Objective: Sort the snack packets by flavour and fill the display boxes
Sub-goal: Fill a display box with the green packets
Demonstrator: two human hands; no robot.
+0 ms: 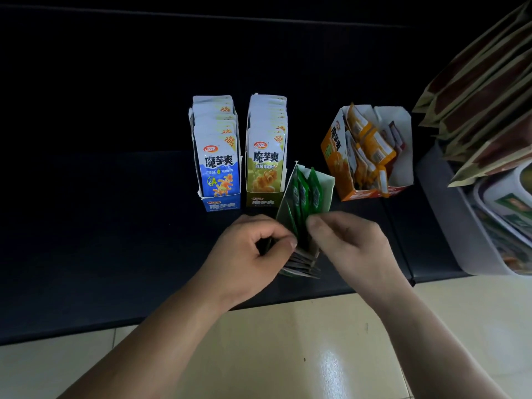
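The green box (325,185) lies tilted at frame centre, its long axis running from between the hands up toward the olive box (263,201). The left hand (247,254) has its fingers (285,240) curled round the box's near end. The right hand (351,246) pinches the green packets (302,194) standing inside. The blue box (220,205) at upper left is full, and the orange box (335,156) stands to the right on the worktop (115,226). Nothing blocks either hand.
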